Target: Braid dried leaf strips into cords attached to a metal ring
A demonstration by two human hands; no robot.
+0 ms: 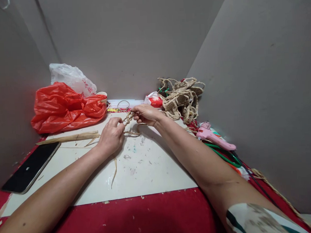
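A small knotted piece of tan straw cord (128, 118) is held between my two hands, a little above the white board (152, 164). My left hand (112, 134) pinches its lower left end between thumb and fingers. At its upper right end, my right hand (146, 114) grips it with the fingertips. A loose length of cord trails behind and below the hands. One thin dry strip (115, 171) hangs or lies below my left hand. Flat dry husk strips (71, 137) lie on the board to the left.
A red plastic bag (67, 108) and a whitish bag (72, 77) sit at the back left, a black phone (31, 168) at the left. Braided straw pieces (183, 98) pile up at the back right, near a tissue pack (154, 100) and a pink glue gun (215, 137). Grey walls surround the table.
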